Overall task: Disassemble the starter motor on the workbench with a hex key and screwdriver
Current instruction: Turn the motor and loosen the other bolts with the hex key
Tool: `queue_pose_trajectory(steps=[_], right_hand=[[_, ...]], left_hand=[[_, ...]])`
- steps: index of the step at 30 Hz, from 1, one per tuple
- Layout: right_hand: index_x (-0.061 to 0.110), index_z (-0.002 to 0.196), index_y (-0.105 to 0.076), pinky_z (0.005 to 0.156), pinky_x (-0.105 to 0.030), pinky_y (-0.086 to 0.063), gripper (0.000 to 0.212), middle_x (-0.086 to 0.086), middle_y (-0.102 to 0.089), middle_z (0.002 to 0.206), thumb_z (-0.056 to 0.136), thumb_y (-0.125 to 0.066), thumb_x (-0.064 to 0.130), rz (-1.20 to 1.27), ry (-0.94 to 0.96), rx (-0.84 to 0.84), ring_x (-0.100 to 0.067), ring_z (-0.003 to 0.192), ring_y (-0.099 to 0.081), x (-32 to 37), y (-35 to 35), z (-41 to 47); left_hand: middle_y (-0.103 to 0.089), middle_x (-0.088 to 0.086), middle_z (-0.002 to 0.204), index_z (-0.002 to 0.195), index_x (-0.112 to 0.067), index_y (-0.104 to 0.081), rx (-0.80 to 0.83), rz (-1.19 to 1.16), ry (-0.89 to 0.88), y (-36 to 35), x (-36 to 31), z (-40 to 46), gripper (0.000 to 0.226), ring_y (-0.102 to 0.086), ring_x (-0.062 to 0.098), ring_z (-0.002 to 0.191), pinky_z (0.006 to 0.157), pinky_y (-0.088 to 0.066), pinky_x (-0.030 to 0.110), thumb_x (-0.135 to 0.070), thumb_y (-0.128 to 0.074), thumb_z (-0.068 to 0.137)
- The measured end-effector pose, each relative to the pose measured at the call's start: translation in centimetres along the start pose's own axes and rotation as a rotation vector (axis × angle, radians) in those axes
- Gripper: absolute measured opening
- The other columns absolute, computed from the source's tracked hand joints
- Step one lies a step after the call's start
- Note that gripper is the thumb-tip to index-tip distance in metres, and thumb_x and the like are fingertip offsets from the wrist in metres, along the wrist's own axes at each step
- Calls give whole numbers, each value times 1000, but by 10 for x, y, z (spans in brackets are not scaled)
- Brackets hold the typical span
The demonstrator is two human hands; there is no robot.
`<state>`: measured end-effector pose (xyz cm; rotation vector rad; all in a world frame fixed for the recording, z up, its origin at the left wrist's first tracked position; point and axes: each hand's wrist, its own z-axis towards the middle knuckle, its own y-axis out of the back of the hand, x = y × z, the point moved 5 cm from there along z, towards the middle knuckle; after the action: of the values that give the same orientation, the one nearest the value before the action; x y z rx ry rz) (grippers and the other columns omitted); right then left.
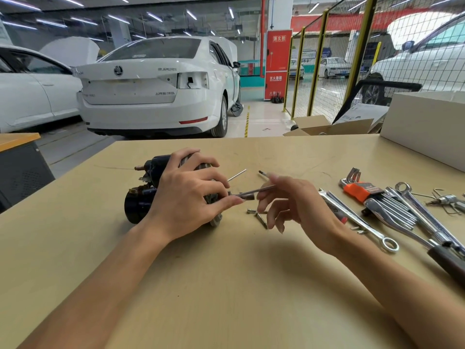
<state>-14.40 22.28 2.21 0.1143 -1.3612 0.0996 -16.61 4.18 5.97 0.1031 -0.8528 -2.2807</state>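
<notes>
Fingers of the left hand (186,195) wrap the starter motor (141,197) lying on the workbench (226,285). The right hand (294,202) pinches a long bolt (256,191) sticking from it; other fingers loose. Wrenches (362,222) and hex keys (362,191) lie just right.

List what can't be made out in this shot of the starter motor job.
Head view, the only one:
- Black cylindrical starter motor: its right end is hidden under the left hand.
- Thin long metal bolt: where it enters the motor is covered by left fingers; the right hand hides its other end.
- Small loose screws: too small to identify.
- Dark-handled tool: cut off by the right edge.
</notes>
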Motion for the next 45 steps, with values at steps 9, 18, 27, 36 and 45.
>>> queue_pose_trajectory(steps=[9,18,27,36,45], right_hand=[[9,79,-73,44,-25,-45,44,-14,-71,76,92,-33,-5,-18,4,-65,-24,52,-61,-4,6,1],[12,78,-74,43,-24,-45,35,-5,-69,76,94,-47,-4,-61,-28,-164,-21,52,-61,-3,10,2],[11,66,-72,47,-22,-49,39,-5,-70,68,86,-47,-10,-64,-8,-206,-14,57,-63,-4,16,5],[9,69,-73,52,-21,-51,43,-2,-69,66,84,-44,-19,-68,1,-174,-10,62,-63,-8,15,6],[12,76,-73,49,-25,-51,45,-6,-70,77,93,-40,-14,-76,-5,-196,-17,60,-65,-12,12,5]], left_hand=[[-73,-15,82,66,-24,-76,21,8,9,-1,1,0,42,-63,16,100,103,-35,44,-58,-61,84],[-73,-16,82,68,-25,-77,-1,-19,7,0,1,0,40,-63,16,99,102,-38,46,-56,-60,87],[-73,-15,82,67,-22,-77,7,0,8,0,0,-1,44,-63,17,99,104,-36,44,-57,-59,87],[-73,-16,84,71,-27,-78,28,-22,11,1,0,0,38,-63,17,100,104,-36,45,-56,-59,87],[-73,-16,85,70,-26,-78,32,-29,7,0,0,0,38,-63,16,100,104,-35,44,-55,-60,86]])
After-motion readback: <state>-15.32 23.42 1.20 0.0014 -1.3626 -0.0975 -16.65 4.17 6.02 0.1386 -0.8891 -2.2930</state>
